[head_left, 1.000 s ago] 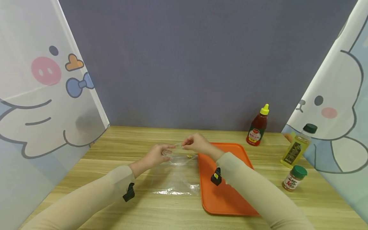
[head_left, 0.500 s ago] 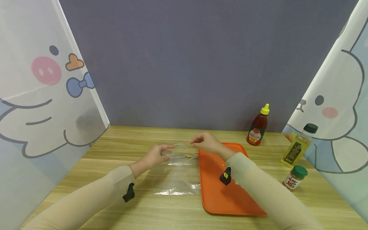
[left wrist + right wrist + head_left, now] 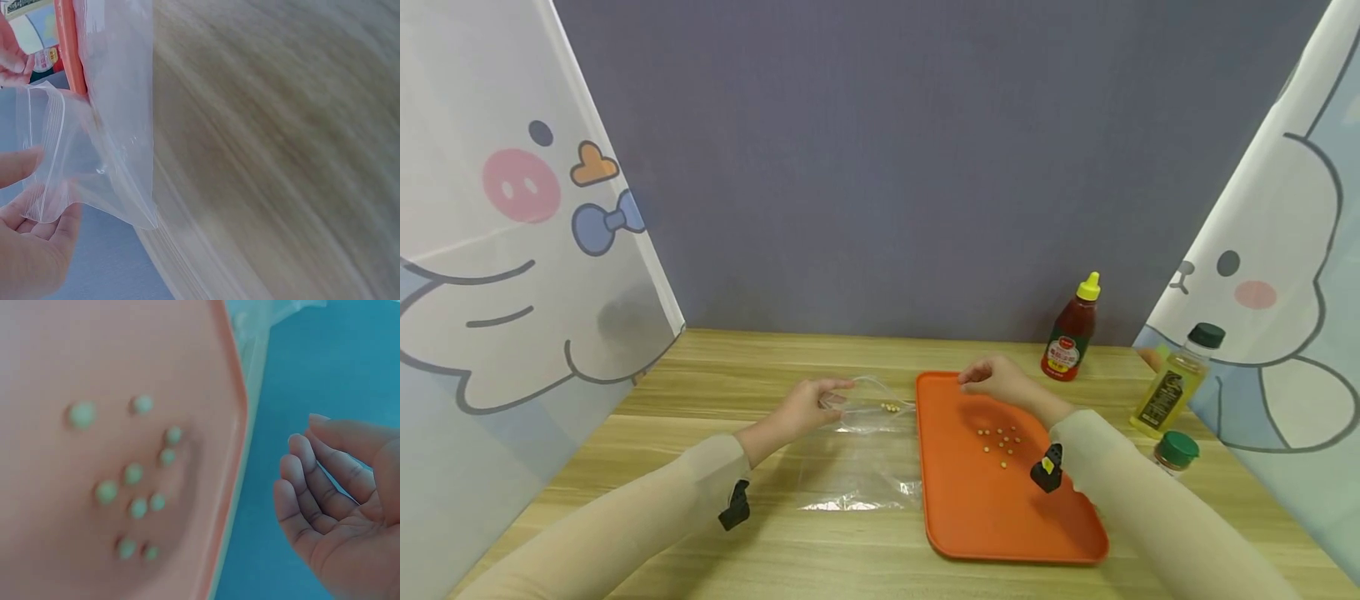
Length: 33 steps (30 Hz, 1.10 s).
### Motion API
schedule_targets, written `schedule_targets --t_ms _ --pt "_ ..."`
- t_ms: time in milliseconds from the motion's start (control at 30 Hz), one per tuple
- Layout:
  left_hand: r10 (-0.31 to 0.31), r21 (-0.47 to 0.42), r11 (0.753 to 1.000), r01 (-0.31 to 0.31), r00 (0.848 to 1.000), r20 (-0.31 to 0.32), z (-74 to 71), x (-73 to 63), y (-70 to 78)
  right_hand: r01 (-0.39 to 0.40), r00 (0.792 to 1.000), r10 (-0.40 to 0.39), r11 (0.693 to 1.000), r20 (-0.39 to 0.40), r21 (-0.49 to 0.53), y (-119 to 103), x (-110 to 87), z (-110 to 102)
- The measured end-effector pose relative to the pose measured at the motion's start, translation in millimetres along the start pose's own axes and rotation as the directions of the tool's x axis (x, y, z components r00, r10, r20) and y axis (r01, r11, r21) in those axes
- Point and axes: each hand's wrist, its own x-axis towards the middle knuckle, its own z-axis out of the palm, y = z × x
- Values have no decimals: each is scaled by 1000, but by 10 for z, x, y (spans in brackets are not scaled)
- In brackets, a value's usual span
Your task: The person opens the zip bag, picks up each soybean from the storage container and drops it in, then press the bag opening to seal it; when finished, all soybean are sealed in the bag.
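Observation:
A clear zip bag (image 3: pixel 857 467) lies on the table, its mouth raised and spread in a loop. My left hand (image 3: pixel 797 412) holds the near side of that mouth; in the left wrist view, thumb and fingers lie around the edge of the clear bag (image 3: pixel 69 156). Several small yellow beans (image 3: pixel 890 407) show at the bag's right corner. My right hand (image 3: pixel 1003 383) hovers over the far part of the orange tray (image 3: pixel 992 525), fingers loosely bent and holding nothing in the right wrist view. Several round beans (image 3: pixel 107 492) lie scattered on the tray below it.
A red sauce bottle (image 3: pixel 1070 333) with a yellow cap stands behind the tray. To the right are an oil bottle (image 3: pixel 1172 392) and a green-capped spice jar (image 3: pixel 1176 450), partly behind the right sleeve. A grey panel (image 3: pixel 880 167) closes off the table's back.
My right hand has moved from the bag's mouth rightward over the tray, uncovering the beans there. My left hand stays at the bag, whose mouth has widened.

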Motion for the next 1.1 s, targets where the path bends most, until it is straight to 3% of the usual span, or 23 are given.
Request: schedule_targets --t_ms 333,700,967,1100 --pt "21 3 1000 -21 1000 10 0 -21 -7 -44 999 44 999 -17 9 239 -232 -99" --pt "12 0 1000 -12 1000 8 -3 -35 5 -172 984 173 985 -32 26 524 -522 -125" --pt "-16 1 1000 16 1000 2 -9 -52 -11 -261 963 262 965 -57 15 580 -563 -73" --pt "-25 -7 1000 25 1000 -7 -9 -64 -14 -253 965 253 967 -68 4 578 -565 -52"
